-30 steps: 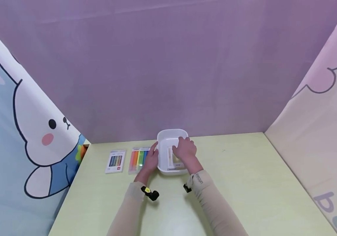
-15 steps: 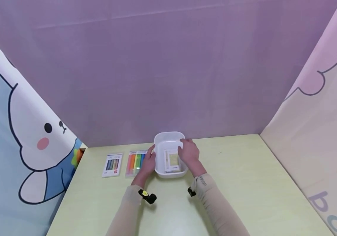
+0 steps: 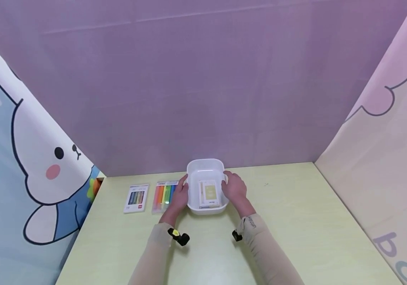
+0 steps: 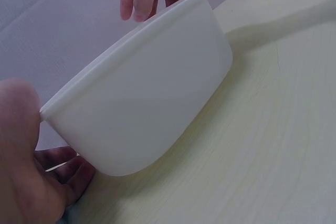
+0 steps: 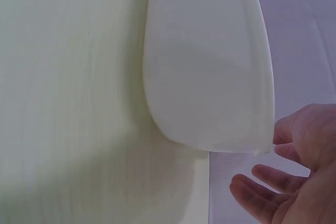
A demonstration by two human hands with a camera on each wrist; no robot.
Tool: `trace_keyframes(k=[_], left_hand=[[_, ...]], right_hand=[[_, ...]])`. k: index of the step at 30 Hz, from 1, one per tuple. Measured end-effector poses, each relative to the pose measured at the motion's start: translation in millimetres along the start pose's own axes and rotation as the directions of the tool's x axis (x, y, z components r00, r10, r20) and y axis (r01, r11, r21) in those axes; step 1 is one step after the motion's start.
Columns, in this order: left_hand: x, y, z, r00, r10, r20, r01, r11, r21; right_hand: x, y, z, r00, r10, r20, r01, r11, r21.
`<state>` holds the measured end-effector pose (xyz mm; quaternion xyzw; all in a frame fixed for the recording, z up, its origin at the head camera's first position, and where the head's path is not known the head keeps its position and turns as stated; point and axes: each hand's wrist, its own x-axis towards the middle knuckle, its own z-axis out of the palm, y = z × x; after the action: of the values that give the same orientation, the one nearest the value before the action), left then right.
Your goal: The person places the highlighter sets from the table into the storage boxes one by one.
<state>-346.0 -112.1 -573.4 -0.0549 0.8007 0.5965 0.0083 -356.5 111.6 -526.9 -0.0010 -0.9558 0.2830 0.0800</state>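
A white plastic basin point(image 3: 206, 166) stands on the table near its back edge. Inside lies a small white box with a yellow panel point(image 3: 209, 193). At the basin's left side, my left hand point(image 3: 179, 198) holds it, the thumb at the rim and the fingers against the outer wall, as the left wrist view shows. My right hand point(image 3: 234, 188) is at the right rim with its fingers spread and relaxed. In the right wrist view, the fingertips point(image 5: 283, 150) of that hand are close to the rim; whether they touch cannot be told.
Left of the basin lies a clear pack of coloured markers point(image 3: 164, 196), partly behind my left hand. Farther left is a white box with coloured sticks pictured on it point(image 3: 136, 198). A purple cloth point(image 3: 203, 87) hangs behind the pale table point(image 3: 296, 229).
My right hand has come up from inside the basin, away from the white and yellow box, and moved right to the rim. The left hand stays at the left side.
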Motion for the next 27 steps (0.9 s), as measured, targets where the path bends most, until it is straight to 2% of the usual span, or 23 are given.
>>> trace_keyframes(k=[7,14,19,22,27], left_hand=[[0.3,1.9,0.8,1.000,0.006,-0.003,-0.006,1.000,0.010],[0.3,1.7,0.6,1.000,-0.002,-0.012,0.002,1.000,0.019],[0.8,0.5,0.7,1.000,0.003,-0.020,-0.002,1.000,0.023],[0.9,0.5,0.9,1.000,0.013,-0.024,-0.012,1.000,0.021],[1.7,1.9,0.8,1.000,0.005,-0.014,-0.005,1.000,0.017]], right_hand=[[-7.6,5.1,3.3,0.999,0.036,0.020,-0.038,0.989,0.140],[-15.9,9.3,8.0,0.999,0.039,0.023,-0.045,0.950,0.309],[-20.8,14.3,12.0,0.996,0.058,0.073,-0.082,0.920,0.384],[-24.5,16.7,11.3,0.987,0.080,0.138,-0.135,0.876,0.462],[-27.2,19.9,5.7,0.962,0.065,0.265,-0.220,0.760,0.611]])
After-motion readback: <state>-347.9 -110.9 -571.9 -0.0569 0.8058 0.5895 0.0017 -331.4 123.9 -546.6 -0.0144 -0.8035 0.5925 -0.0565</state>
